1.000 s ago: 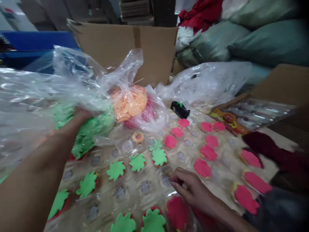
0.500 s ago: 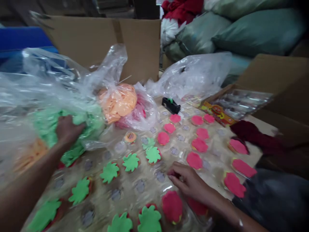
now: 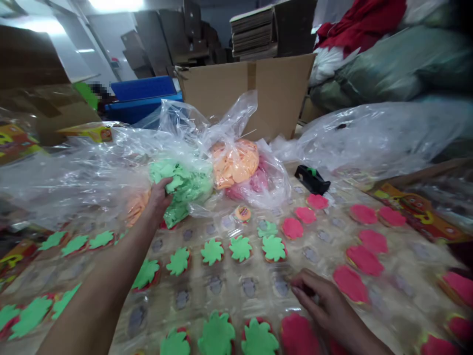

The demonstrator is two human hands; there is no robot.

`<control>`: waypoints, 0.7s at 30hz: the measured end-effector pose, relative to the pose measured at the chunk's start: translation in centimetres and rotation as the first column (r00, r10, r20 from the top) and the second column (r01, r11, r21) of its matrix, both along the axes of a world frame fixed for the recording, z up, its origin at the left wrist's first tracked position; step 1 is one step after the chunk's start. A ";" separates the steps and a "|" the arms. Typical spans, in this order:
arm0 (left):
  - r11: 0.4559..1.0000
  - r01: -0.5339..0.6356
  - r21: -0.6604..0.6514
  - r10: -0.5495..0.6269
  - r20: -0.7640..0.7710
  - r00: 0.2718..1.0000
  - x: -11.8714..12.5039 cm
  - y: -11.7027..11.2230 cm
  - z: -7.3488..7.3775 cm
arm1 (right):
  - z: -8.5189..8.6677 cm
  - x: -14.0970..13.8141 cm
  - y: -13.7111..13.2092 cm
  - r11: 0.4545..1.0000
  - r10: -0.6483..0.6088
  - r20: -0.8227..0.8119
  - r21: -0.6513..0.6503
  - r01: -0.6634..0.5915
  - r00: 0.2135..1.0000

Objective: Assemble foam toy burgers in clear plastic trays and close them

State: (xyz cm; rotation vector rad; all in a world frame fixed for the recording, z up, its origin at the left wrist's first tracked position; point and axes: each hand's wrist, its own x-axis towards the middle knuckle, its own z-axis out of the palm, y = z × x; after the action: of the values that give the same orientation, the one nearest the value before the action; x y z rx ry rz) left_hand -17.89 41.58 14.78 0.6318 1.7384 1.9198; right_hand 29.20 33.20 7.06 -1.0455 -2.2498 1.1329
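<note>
My left hand is at the pile of green foam leaf cutouts in clear plastic, its fingers closed on a pale green foam leaf at the pile's near side. My right hand hovers low over the clear tray sheet at right of centre, fingers curled and tips together; what they hold, if anything, is hidden. Close to its fingertips is a grey cutout in a tray hollow. Rows of green leaf cutouts lie on red pieces, and pink-red cutouts sit to the right.
Bagged orange cutouts and pink ones stand behind the rows. A black tape dispenser is right of them. A round sticker-like disc lies mid-table. Behind rises a cardboard box; a printed box is at right.
The view has swung left, so things appear further right and more of the left side shows. My left hand stays at the green pile, now with a leaf at its fingertips.
</note>
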 end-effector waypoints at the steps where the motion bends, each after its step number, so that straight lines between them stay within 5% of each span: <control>1: 0.998 0.040 0.047 -0.043 0.048 0.998 0.2 -0.5 0.4 | 0.3 -0.2 0.1 1.000 0.008 0.000 0.012 -0.008 1.000; 7: 0.948 0.157 0.276 -0.238 0.290 0.927 4.5 -4.5 1.8 | 2.6 -4.0 1.4 0.976 0.049 -0.070 0.215 -0.033 0.996; 12: 0.929 0.343 0.141 -0.371 0.391 0.842 13.5 -8.3 0.2 | 4.8 -9.1 3.7 0.770 0.113 -0.175 0.638 0.025 0.978; 15: 0.850 0.515 0.110 -0.500 0.476 0.723 18.4 -10.6 -1.1 | 6.0 -9.7 4.2 0.691 0.271 -0.102 0.713 -0.120 0.957; 18: 0.827 0.550 0.115 -0.504 0.584 0.636 21.4 -12.5 -2.1 | 6.4 -8.1 2.9 0.742 0.403 -0.094 0.617 -0.265 0.910; 21: 0.827 0.550 0.114 -0.471 0.675 0.568 23.2 -14.0 -2.9 | 5.8 -6.0 0.6 0.937 0.240 -0.322 0.324 -0.132 0.916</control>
State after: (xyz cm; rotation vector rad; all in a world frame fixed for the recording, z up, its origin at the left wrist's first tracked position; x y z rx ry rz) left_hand 5.31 27.61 11.83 0.2699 1.0117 1.3610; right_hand 23.23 33.83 12.88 -0.4652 -2.1636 0.9277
